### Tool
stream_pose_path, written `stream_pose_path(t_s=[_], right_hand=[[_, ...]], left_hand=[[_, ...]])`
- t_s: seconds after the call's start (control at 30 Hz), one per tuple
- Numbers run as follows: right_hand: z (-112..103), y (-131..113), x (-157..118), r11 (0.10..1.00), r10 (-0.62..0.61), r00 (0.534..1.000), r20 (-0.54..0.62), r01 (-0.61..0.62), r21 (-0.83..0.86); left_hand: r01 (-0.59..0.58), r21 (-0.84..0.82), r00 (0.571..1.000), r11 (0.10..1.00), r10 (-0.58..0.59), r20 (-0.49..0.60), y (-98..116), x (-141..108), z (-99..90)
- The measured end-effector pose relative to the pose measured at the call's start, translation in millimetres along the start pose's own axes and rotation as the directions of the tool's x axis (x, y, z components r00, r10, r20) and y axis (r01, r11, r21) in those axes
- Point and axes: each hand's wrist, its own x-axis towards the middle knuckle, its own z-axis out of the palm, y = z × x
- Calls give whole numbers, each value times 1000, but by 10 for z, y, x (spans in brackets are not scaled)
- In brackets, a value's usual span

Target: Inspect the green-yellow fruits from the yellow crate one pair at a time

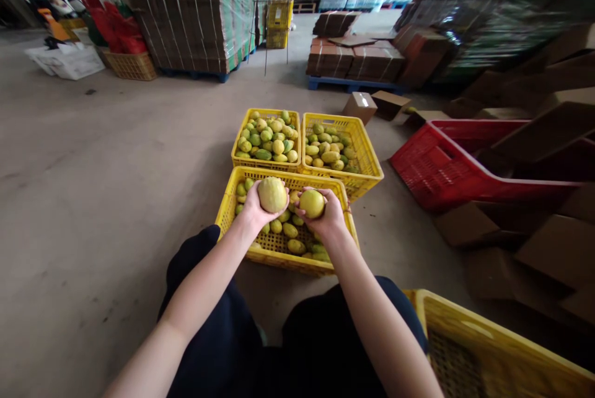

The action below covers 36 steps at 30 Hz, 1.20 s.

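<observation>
My left hand (258,211) is closed around a large pale yellow-green fruit (272,194). In my right hand (329,214) rests a smaller, rounder yellow-green fruit (312,204), with the fingers wrapped round it. Both hands are side by side above the near yellow crate (225,212), which holds several green and yellow fruits (296,246). Behind it stand two more yellow crates, the left one (266,164) fuller with fruit and the right one (369,159) partly filled.
A yellow crate (502,339) sits at the lower right. A red crate (432,165) with cardboard stands on the right, among loose boxes (469,223). Farther back are a small box (360,106), flattened cartons on a blue pallet (353,84) and a wrapped stack (181,13).
</observation>
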Motion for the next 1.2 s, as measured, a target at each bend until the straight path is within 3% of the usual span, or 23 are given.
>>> stream_pose_path(t_s=[0.57,1.2], right_hand=[[-95,27,155,998,37,999,-9,-36,44],[-70,19,123,1000,11,998,-66,-10,20]], left_hand=[[-18,-72,1000,997,18,4,22,-57,34],[-22,-122,1000,992,23,6,32,-63,41]])
